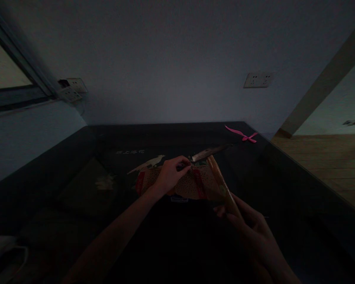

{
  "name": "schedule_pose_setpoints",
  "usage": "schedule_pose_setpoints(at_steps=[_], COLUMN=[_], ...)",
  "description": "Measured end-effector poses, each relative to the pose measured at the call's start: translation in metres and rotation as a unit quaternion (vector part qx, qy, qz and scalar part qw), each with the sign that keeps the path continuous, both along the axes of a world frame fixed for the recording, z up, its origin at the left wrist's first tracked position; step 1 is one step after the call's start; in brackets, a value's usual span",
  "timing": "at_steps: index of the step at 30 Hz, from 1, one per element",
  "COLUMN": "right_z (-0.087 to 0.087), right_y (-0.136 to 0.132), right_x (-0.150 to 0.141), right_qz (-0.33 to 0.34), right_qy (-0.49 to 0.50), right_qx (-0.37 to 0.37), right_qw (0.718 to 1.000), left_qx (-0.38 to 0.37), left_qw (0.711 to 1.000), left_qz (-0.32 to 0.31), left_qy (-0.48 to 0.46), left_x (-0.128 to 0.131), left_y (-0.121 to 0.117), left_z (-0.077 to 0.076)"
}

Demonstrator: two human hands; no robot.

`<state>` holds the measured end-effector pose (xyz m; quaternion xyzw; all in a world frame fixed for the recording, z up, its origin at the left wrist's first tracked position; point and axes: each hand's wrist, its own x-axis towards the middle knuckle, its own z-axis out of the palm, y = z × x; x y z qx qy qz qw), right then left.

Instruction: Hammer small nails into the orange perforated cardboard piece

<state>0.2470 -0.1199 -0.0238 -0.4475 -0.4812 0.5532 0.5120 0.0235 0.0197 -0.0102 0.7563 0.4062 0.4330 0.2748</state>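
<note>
A partly unfolded hand fan (192, 184) of tan perforated slats with red bands lies over a dark table (112, 221). My left hand (172, 173) pinches the fan's upper edge, thumb and fingers closed on a slat. My right hand (248, 225) grips the fan's lower end where the long outer stick (221, 185) runs down into the fist. A second stick (208, 153) juts up to the right behind the fan.
A pink ribbon (243, 135) lies at the table's far right corner. The tabletop shows a pale bird picture (149, 162) with characters above it. Wall sockets (258, 80) sit on the back wall; wooden floor (328, 157) lies right of the table. The room is dim.
</note>
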Motion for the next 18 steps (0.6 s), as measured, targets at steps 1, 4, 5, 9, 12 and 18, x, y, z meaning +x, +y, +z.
schedule_pose_setpoints(at_steps=[1, 4, 5, 9, 12, 18], right_z=[0.0, 0.004, 0.006, 0.015, 0.022, 0.026], right_y=[0.0, -0.001, -0.001, -0.002, -0.001, 0.0], right_x=[-0.001, -0.003, -0.004, -0.004, -0.001, 0.003], right_qz=[-0.001, 0.003, 0.005, -0.016, -0.037, -0.032], right_qy=[-0.009, -0.014, -0.013, -0.054, -0.096, -0.148], right_qx=[0.0, -0.011, -0.019, -0.038, -0.044, -0.043], right_qw=[1.0, 1.0, 1.0, 0.998, 0.994, 0.988], left_qx=[0.001, 0.0, -0.003, -0.004, 0.0, -0.004], left_qw=[1.0, 1.0, 1.0, 1.0, 1.0, 1.0], left_qz=[0.001, 0.007, 0.007, 0.0, 0.002, -0.002], left_qy=[-0.002, 0.0, 0.0, 0.0, -0.002, -0.013], left_x=[0.0, 0.001, 0.002, 0.002, 0.002, 0.003], left_y=[0.0, 0.0, 0.0, -0.002, -0.003, -0.002], left_z=[-0.001, -0.002, -0.002, -0.002, -0.002, -0.003])
